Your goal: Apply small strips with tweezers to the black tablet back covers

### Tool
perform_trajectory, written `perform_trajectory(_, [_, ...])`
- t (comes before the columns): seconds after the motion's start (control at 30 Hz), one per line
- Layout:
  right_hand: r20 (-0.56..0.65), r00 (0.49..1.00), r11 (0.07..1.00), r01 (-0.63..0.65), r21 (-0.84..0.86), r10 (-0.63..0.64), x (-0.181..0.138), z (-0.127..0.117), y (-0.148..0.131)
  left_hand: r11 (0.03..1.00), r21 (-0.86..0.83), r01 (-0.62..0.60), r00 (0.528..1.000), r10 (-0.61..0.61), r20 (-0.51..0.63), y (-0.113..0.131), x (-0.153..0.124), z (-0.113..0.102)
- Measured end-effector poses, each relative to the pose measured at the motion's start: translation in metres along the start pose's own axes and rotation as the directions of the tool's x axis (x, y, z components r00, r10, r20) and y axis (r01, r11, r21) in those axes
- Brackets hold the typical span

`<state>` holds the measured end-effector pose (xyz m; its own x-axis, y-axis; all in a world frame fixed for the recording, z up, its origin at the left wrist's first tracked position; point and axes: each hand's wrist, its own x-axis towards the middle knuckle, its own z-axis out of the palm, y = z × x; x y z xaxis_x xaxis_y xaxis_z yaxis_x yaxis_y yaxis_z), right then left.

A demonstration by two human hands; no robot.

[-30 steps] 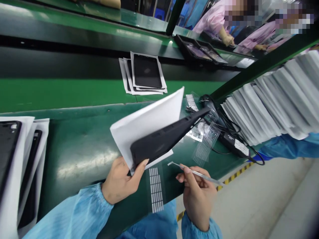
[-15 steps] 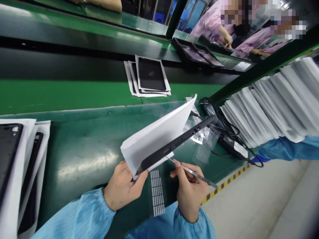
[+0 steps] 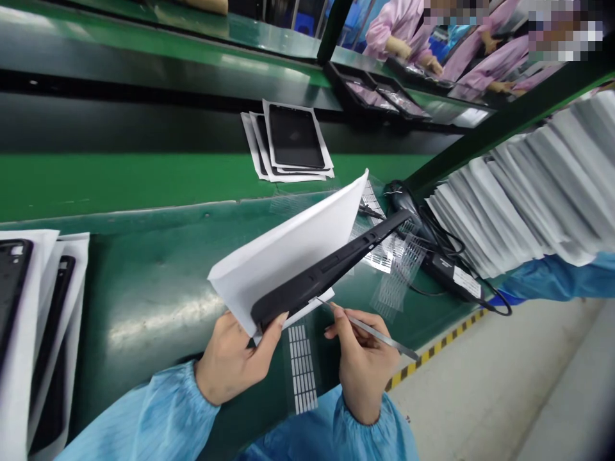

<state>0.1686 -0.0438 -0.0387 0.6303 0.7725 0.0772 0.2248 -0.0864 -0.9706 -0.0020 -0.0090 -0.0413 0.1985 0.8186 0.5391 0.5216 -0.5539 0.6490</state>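
Nearest the camera, both forearms show in light blue sleeves. The left hand point(image 3: 230, 358) is clamped on the near corner of a black case point(image 3: 331, 272), thumb on its edge, fingers hidden behind. The same grip takes in a white sheet point(image 3: 293, 253) that lies against the back of the case. The case is held clear of the desk point(image 3: 158, 275), edge-on to the camera, its far end raised and pointing right.

The right hand point(image 3: 362, 358) is closed around metal tweezers point(image 3: 379, 334), pinched between thumb and fingers. The tip points at the lower edge of the case; whether it touches cannot be told.

Between the two hands, a label strip point(image 3: 302, 368) with rows of small white pieces lies flat on the desk near its front edge. At the left edge of the desk sit stacked dark cases on white sheets point(image 3: 29, 333), partly out of view.

Beyond the held case, clear films point(image 3: 398, 275) with small white pieces lie on the desk, just beside a black cable and adapter point(image 3: 446, 269). To the right, a fanned row of white sheets point(image 3: 528, 192) stands on edge.

Further back runs a green belt point(image 3: 120, 179). On it rests a small pile point(image 3: 295, 137) of white sheets with a dark case on top. Behind that, black trays point(image 3: 379, 96) sit on the far desk, where persons in pink sleeves point(image 3: 398, 45) are at work
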Motion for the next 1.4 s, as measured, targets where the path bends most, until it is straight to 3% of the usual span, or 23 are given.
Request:
perform_trajectory(0.97, [0.023,1.000,0.999,0.003,-0.032,-0.002,-0.001,0.001,-0.002,1.000,-0.014,0.000,1.000,0.000,0.006,0.002,0.004,-0.002])
perform_trajectory(1.23, [0.100,0.992,0.994,0.082,-0.069,-0.075,-0.003,-0.008,0.010,0.996,-0.058,0.067,0.998,-0.067,0.008,0.002,0.006,-0.002])
perform_trajectory(1.4, [0.233,0.957,0.952,0.225,-0.207,-0.176,-0.005,-0.019,0.015,0.990,-0.062,0.127,0.992,-0.127,0.005,0.001,0.008,-0.001])
